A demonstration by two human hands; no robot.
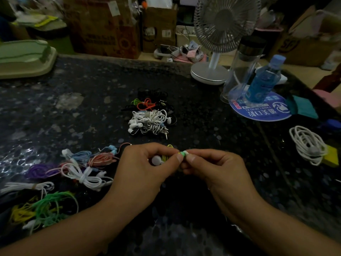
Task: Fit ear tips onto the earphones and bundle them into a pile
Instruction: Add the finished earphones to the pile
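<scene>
At lower centre of frame, both hands meet above the dark table [193,115]. Left hand [145,167] and right hand [212,167] pinch a small green earbud [182,154] between thumbs and forefingers; a white ear tip [156,160] and yellow cord [167,154] sit in the left hand's curled fingers. Bundled earphones [149,117] lie piled at centre, well apart. Loose coloured earphones [77,167] spread at lower left. Desk fan [221,34] and blue bottle [263,82] stand upper right.
</scene>
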